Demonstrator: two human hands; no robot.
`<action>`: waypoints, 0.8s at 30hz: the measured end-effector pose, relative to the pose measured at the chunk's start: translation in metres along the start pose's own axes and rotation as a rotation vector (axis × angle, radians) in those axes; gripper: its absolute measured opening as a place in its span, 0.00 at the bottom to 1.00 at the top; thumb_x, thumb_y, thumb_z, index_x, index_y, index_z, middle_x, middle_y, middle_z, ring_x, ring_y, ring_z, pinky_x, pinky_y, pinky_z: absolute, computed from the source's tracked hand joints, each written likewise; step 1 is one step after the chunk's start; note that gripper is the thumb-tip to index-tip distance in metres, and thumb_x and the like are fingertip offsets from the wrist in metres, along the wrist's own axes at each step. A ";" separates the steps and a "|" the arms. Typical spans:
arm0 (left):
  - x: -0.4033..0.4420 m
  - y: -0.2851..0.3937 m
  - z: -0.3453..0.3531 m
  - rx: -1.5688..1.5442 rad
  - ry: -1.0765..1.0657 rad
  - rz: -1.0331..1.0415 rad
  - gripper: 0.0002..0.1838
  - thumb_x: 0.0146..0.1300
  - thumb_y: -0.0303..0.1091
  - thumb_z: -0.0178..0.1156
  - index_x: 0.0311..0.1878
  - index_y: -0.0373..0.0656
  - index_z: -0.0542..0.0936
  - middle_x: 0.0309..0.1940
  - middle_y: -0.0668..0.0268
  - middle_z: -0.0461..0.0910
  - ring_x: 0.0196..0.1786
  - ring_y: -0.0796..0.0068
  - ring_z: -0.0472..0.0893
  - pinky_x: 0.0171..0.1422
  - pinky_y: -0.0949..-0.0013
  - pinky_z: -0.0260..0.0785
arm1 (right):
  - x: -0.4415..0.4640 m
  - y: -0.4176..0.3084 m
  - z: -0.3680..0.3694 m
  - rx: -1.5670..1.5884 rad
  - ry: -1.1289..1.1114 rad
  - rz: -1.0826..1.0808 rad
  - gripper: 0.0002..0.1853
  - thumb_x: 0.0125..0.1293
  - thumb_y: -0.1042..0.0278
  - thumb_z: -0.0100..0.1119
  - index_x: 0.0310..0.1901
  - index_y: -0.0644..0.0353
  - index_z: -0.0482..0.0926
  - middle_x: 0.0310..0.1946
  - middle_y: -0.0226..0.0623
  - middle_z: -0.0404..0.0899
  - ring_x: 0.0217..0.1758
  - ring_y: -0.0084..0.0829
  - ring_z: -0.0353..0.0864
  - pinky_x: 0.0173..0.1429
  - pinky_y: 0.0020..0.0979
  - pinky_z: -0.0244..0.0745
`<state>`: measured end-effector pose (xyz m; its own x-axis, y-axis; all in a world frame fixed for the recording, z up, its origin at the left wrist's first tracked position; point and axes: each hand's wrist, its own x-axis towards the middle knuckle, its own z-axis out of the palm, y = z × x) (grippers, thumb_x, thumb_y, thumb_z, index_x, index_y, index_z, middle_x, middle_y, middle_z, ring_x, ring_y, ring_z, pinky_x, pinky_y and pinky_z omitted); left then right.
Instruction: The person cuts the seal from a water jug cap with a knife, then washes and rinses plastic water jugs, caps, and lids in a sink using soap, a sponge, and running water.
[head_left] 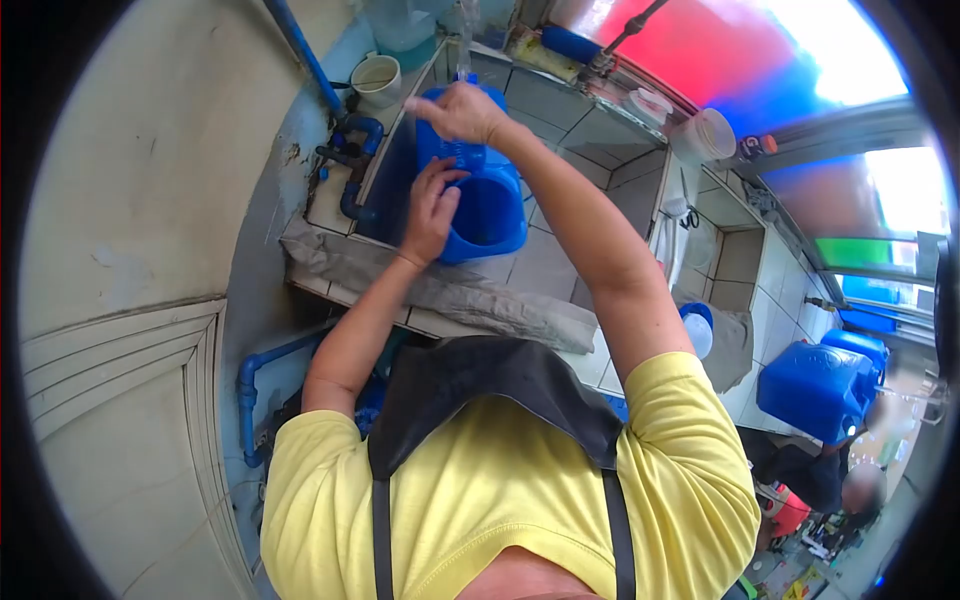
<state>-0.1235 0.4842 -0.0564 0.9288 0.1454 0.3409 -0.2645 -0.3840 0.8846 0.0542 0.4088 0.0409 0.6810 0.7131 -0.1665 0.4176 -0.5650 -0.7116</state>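
A blue plastic container [505, 225] with a wide opening toward me is in the tiled sink. Behind it, and partly covered by my hands, is more blue plastic, which looks like a jerrycan [432, 145]. My left hand [433, 212] lies at the container's left edge, fingers apart and touching the blue plastic. Above the jerrycan, just below a stream of water [467, 40], is my right hand [462, 113]. One of its digits points left; the others are bent or hidden, so any hold cannot be made out.
Grey cloth [470, 305] covers the sink's front ledge. Blue pipes [355, 170] and a white cup [376, 80] are at the left. Scissors [690, 217] and a white tub [704, 135] stand right of the basin. Farther right are blue jerrycans [815, 385] and another person [805, 475].
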 end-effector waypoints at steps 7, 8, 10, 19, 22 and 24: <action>-0.022 0.043 0.050 0.319 0.081 -0.028 0.24 0.68 0.42 0.61 0.62 0.41 0.73 0.64 0.49 0.69 0.72 0.48 0.63 0.81 0.50 0.44 | 0.054 0.007 -0.032 0.713 0.058 -0.101 0.16 0.65 0.57 0.64 0.45 0.61 0.86 0.39 0.40 0.88 0.40 0.33 0.88 0.46 0.35 0.82; -0.020 0.045 0.048 0.319 0.066 -0.021 0.24 0.68 0.42 0.61 0.62 0.41 0.73 0.64 0.49 0.69 0.72 0.48 0.63 0.81 0.50 0.44 | 0.053 0.008 -0.034 0.720 0.073 -0.098 0.16 0.65 0.57 0.64 0.45 0.61 0.86 0.39 0.40 0.88 0.40 0.33 0.88 0.46 0.35 0.82; -0.017 0.047 0.043 0.319 -0.058 -0.027 0.31 0.59 0.43 0.68 0.63 0.41 0.72 0.65 0.48 0.69 0.72 0.45 0.63 0.81 0.49 0.46 | 0.058 0.020 -0.028 -0.366 0.052 -0.348 0.16 0.65 0.62 0.58 0.52 0.56 0.85 0.46 0.43 0.87 0.51 0.42 0.86 0.55 0.41 0.81; 0.080 0.047 -0.046 0.458 -0.666 -0.015 0.23 0.54 0.31 0.63 0.56 0.42 0.81 0.65 0.50 0.75 0.67 0.51 0.74 0.71 0.59 0.66 | -0.039 0.112 -0.060 -0.440 0.481 0.254 0.23 0.65 0.42 0.59 0.38 0.57 0.88 0.38 0.47 0.87 0.45 0.50 0.86 0.50 0.46 0.80; 0.121 0.052 -0.047 0.791 -0.280 -0.339 0.20 0.61 0.44 0.64 0.53 0.46 0.85 0.59 0.52 0.79 0.59 0.51 0.80 0.62 0.58 0.73 | -0.117 0.107 -0.073 -0.357 0.512 0.494 0.36 0.62 0.29 0.56 0.31 0.62 0.87 0.34 0.48 0.86 0.43 0.48 0.86 0.48 0.44 0.80; 0.143 0.023 -0.033 0.769 -0.162 -0.339 0.23 0.62 0.50 0.63 0.55 0.47 0.84 0.61 0.51 0.78 0.62 0.51 0.78 0.64 0.56 0.72 | -0.158 0.118 -0.065 -0.038 0.363 0.535 0.39 0.64 0.26 0.51 0.27 0.62 0.86 0.31 0.48 0.86 0.40 0.47 0.86 0.47 0.44 0.80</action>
<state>-0.0051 0.5265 0.0238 0.9671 0.2544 -0.0043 0.2293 -0.8639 0.4485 0.0353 0.2030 0.0277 0.9582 0.1466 -0.2457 -0.0200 -0.8223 -0.5687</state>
